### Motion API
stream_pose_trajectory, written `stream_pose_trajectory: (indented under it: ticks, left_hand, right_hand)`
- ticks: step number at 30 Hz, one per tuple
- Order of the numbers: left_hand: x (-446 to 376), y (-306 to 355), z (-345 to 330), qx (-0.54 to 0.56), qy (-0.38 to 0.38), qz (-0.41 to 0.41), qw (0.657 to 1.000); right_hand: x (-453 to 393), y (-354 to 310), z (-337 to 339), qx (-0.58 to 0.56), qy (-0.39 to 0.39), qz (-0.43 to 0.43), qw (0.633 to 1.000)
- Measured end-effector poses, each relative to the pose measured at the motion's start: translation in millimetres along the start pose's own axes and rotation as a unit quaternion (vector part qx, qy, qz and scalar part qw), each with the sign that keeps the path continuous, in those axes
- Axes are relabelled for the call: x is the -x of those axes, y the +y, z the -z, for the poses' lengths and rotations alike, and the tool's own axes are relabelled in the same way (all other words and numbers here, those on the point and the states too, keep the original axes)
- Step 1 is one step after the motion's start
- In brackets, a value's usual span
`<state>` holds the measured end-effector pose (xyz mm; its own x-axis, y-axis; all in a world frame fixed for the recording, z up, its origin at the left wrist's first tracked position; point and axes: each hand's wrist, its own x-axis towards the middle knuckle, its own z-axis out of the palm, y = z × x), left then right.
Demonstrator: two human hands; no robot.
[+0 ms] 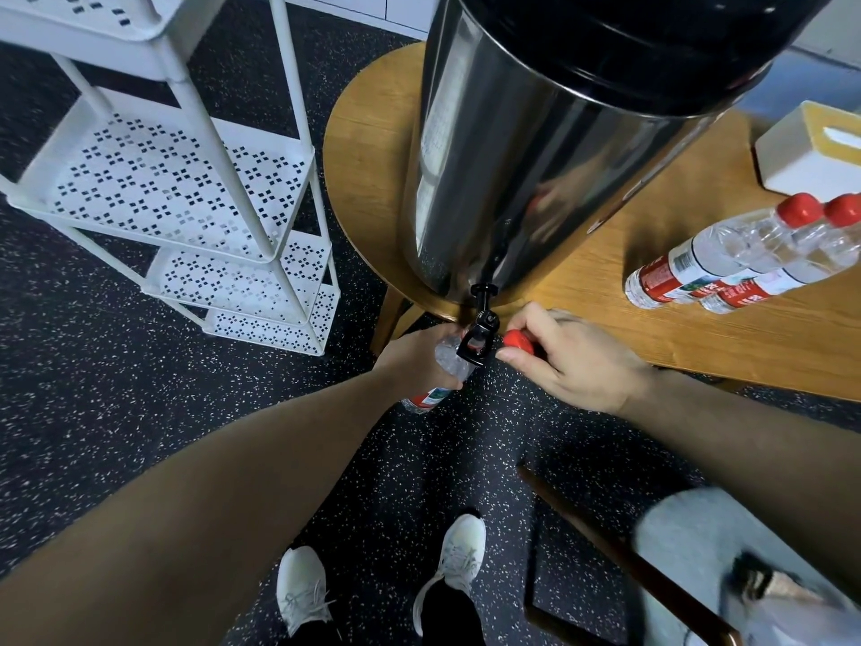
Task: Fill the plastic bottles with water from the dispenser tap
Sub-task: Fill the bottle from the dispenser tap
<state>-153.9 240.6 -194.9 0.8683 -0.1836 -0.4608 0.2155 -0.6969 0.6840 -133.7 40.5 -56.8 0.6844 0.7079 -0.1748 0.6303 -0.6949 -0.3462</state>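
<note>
The person stood over the edge of a round wooden counter (605, 291), where a tall stainless-steel water dispenser (536, 170) with a black lid sat near the rim. Its black tap (480, 333) stuck out past the counter edge, over the speckled dark floor (140, 389).

The left hand (414, 361) was curled round the upper part of a clear plastic bottle (449, 370), holding it tilted with its open neck up under the tap's spout. The bottle's red-and-white label showed below the hand. I could not tell whether water was running.

The right hand (568, 356) was just beside the tap on the other side, its thumb and fingers pinching a red bottle cap (518, 343). The cap was close against the tap's side; whether it touched, I could not say. The heel of that hand lay over the counter's edge.

Farther right on the counter, well apart from the tap, two more plastic bottles (727, 263) lay on their sides next to each other, red caps on, pointing away from the person. Behind them sat a white tissue box (810, 156).

To the left of the counter stood a white perforated metal shelf rack (186, 188). Down below, the person's pale sneakers (382, 580) were planted on the floor, and a dark wooden chair frame (619, 552) angled in at the lower right.
</note>
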Motion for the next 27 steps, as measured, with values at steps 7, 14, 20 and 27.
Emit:
stream_pose_trajectory:
  ticks: [7, 14, 20, 27]
  left_hand:
    - [-0.4, 1.1, 0.2, -0.005, 0.001, 0.007, 1.000]
    - [-0.7, 0.7, -0.9, 0.002, 0.000, 0.013, 1.000]
    - [-0.2, 1.5, -0.6, -0.004, -0.003, 0.013, 1.000]
    - [-0.8, 1.0, -1.6, -0.005, -0.001, 0.015, 1.000]
  right_hand:
    - [2.0, -0.7, 1.8, -0.004, -0.004, -0.005, 1.000]
    - [2.5, -2.0, 1.9, 0.000, -0.005, -0.006, 1.000]
    - [0.5, -1.8, 0.2, -0.003, 0.020, 0.014, 1.000]
    - [-4.2, -5.7, 1.7, -0.043, 0.062, 0.029, 0.997]
